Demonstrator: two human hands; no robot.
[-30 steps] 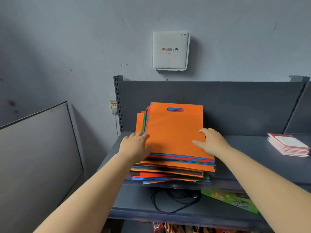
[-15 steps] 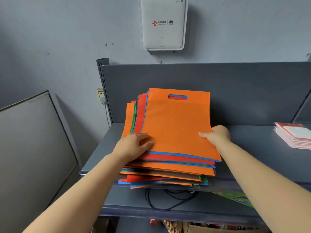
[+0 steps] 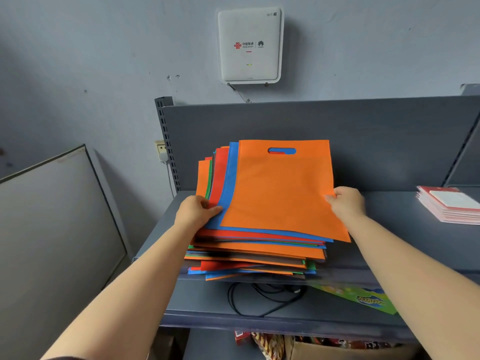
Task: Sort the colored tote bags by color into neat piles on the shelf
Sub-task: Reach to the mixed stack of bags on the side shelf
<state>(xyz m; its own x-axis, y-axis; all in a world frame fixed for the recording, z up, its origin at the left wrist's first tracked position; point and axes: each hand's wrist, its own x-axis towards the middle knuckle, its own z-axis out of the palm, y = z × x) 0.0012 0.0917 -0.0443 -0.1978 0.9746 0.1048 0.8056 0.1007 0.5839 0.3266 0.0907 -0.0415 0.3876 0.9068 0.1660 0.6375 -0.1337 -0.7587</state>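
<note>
I see a grey metal shelf (image 3: 389, 211) carrying a mixed stack of coloured tote bags (image 3: 259, 245) at its front edge; well right of that stack lies a pile of red-and-white booklets (image 3: 452, 206).

Matt cloth tote bags (image 3: 280, 188) on a matt metal shelf (image 3: 389, 219).

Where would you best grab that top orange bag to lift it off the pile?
Take the top orange bag by its right edge, coming from the right, as the right hand does. That edge overhangs the pile, so fingers can slip underneath it.
</note>
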